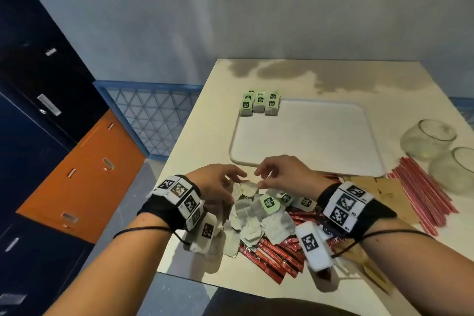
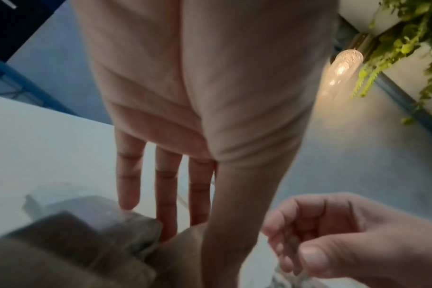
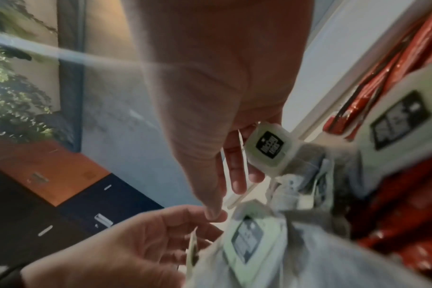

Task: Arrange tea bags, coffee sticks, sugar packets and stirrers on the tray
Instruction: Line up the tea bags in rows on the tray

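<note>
My left hand (image 1: 237, 177) and right hand (image 1: 259, 180) meet over the far end of a loose pile of tea bags (image 1: 259, 215) at the table's near edge. The left thumb and forefinger pinch a tea bag (image 1: 243, 188) while the other fingers (image 2: 165, 194) stay straight. The right hand's fingers (image 2: 306, 239) are curled and pinch a tea bag with its string and green tag (image 3: 269, 145). The white tray (image 1: 307, 141) lies just beyond, with several tea bags (image 1: 260, 103) in rows at its far left corner. Red coffee sticks (image 1: 277, 256) lie under the pile.
Brown sugar packets (image 1: 384, 192) and a bundle of red stirrers (image 1: 423, 195) lie right of my hands. Two glass bowls (image 1: 428, 138) (image 1: 456, 170) stand at the table's right edge. Blue and orange drawers (image 1: 84, 177) are on the left, off the table.
</note>
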`<action>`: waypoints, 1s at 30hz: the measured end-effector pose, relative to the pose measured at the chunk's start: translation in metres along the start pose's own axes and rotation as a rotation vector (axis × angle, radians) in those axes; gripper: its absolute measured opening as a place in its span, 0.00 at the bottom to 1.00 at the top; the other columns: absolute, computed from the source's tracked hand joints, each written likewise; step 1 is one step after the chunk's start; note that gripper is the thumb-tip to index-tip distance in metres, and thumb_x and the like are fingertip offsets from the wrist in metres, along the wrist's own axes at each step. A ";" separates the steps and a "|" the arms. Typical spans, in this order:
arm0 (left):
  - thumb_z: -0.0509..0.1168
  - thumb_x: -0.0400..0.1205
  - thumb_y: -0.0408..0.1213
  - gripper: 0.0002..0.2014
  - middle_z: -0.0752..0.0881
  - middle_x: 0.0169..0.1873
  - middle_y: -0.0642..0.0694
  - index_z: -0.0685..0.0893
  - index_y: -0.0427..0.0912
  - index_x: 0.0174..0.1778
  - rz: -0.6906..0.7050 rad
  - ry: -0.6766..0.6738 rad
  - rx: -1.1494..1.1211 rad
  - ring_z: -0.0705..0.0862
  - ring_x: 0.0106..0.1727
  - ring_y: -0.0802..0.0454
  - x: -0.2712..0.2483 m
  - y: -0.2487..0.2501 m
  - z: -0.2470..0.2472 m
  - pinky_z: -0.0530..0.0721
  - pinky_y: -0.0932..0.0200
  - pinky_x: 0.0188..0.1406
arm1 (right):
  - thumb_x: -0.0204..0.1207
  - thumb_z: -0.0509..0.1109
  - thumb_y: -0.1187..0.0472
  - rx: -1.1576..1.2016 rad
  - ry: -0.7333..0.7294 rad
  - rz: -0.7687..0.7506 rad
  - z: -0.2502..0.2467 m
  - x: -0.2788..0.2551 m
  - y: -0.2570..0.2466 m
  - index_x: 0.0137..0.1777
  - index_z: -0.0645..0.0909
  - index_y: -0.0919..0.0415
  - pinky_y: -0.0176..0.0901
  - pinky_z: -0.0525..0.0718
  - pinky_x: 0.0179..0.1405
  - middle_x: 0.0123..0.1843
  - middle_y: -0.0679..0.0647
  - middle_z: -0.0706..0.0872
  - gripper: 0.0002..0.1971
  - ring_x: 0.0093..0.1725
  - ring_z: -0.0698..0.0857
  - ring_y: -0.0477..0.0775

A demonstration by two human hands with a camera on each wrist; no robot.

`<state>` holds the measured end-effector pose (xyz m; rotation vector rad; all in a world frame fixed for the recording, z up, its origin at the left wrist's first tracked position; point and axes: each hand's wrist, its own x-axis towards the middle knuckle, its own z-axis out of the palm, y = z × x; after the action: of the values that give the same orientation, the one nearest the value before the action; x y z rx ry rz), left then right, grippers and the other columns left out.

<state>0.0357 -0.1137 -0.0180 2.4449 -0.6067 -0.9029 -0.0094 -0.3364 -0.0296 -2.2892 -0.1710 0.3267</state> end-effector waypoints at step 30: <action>0.56 0.87 0.55 0.21 0.90 0.50 0.46 0.86 0.45 0.62 0.206 0.412 -0.555 0.89 0.52 0.47 0.006 0.040 0.044 0.88 0.50 0.54 | 0.81 0.71 0.65 0.538 0.102 0.103 -0.009 -0.023 -0.027 0.53 0.89 0.62 0.51 0.87 0.59 0.50 0.60 0.92 0.07 0.47 0.89 0.54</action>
<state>0.0006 -0.1602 -0.0287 1.9369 -0.3824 -0.3926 -0.0294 -0.3296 0.0005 -1.7778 0.0814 0.2688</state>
